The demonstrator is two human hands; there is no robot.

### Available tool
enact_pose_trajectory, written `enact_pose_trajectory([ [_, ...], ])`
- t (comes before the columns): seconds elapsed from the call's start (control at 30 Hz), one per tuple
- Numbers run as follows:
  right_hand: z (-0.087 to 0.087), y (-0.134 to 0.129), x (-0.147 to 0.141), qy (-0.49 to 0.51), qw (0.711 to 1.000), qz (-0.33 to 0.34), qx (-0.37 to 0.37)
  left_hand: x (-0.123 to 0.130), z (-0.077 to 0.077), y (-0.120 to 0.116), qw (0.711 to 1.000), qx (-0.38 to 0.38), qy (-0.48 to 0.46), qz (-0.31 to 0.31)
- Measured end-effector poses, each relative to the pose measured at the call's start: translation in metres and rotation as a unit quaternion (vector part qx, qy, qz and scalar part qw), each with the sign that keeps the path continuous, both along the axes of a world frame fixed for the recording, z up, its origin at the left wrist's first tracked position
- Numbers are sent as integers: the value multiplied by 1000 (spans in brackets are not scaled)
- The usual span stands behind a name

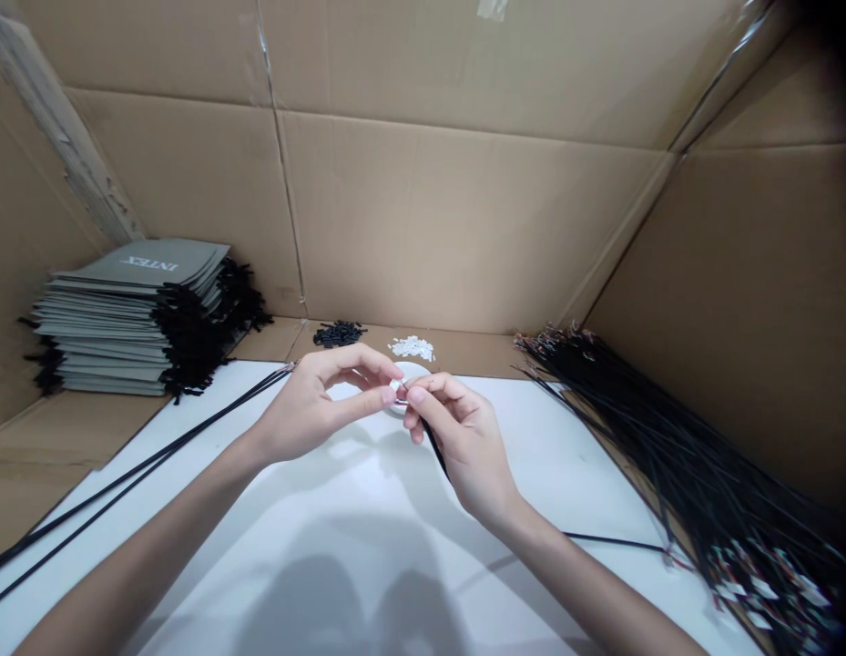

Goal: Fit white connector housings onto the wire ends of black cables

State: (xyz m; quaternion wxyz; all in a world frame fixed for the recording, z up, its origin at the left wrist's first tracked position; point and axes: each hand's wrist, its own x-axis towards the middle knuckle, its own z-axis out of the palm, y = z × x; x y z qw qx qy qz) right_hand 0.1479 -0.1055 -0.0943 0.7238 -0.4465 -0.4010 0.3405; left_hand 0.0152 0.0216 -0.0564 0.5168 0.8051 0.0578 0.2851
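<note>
Between the thumb and forefinger of my left hand is a small white connector. My right hand, also closed in a pinch, grips a black cable near its end, where thin bare-looking wires meet the connector. Whether the wires sit inside the connector is too small to tell. A white round dish lies just behind the fingertips, partly covered by them. To the right of my right forearm, a length of black cable runs across the white tabletop; it may be the same one.
Many black cables with coloured wire ends lie along the right side. More cables cross the left. At the back sit black tube pieces and white connectors. Grey INTEX pouches are stacked left. Cardboard walls enclose the table.
</note>
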Motion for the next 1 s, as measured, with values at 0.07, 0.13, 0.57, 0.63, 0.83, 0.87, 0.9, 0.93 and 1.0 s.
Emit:
enact_pose_trajectory([
  [0.07,0,0,-1,2,1000,-6,0,-1,1,0,1000,11,5,9],
  [0.13,-1,0,-2,4,1000,-13,1,-1,1,0,1000,11,6,12],
  [0.57,-7,3,-3,10,1000,-1,12,1,3,2,1000,-11,20,18],
  [0.63,-7,3,-3,9,1000,12,4,1,3,2,999,-12,22,20],
  [0.83,-6,3,-5,3,999,30,-14,1,4,2,999,-1,28,29],
  [0.87,-6,3,-5,4,999,31,-16,1,4,2,999,2,29,30],
  [0.9,-6,3,-5,5,999,33,-18,0,4,3,999,6,32,31],
  [0.93,-6,4,-5,7,999,34,-20,0,5,3,999,11,36,32],
  [1.0,-7,4,-5,13,999,34,-23,-1,5,4,998,23,48,37],
])
